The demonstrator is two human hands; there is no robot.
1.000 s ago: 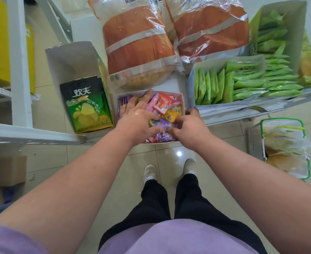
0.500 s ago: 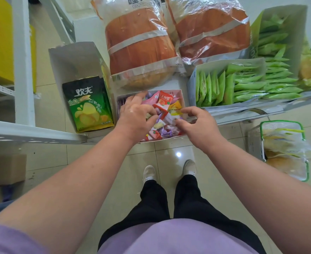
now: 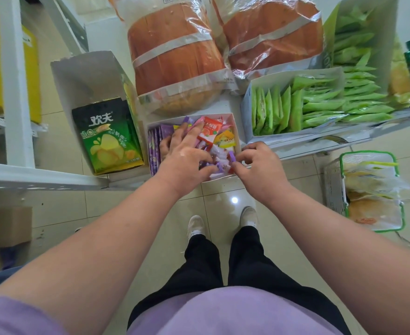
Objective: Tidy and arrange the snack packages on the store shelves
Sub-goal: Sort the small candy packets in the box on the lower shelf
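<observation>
Since half a second ago the left hand [image 3: 187, 155] has slid deeper into the small white box [image 3: 235, 131] and the right hand [image 3: 259, 165] has curled in at its near right corner. The left hand's fingers [image 3: 194, 131] lie spread and fairly flat over the loose candy packets [image 3: 213, 131], probably to pin the pile down and keep it from spilling while the other hand works. The right hand's fingertips are drawn together, pinching a small purple packet [image 3: 231, 157] at the front edge of the box, likely to straighten it or tuck it back into line. The box sits at the front of the shelf [image 3: 41, 180], between a box holding a green bag of chips [image 3: 107, 136] and a box of green packets [image 3: 295, 105]; two big bagged loaves [image 3: 175, 54] stand behind. A shopping basket [image 3: 368, 192] waits on the floor to the right. A row of purple packets already stands upright along the box's left wall, so the jumbled middle seems to be what remains.
</observation>
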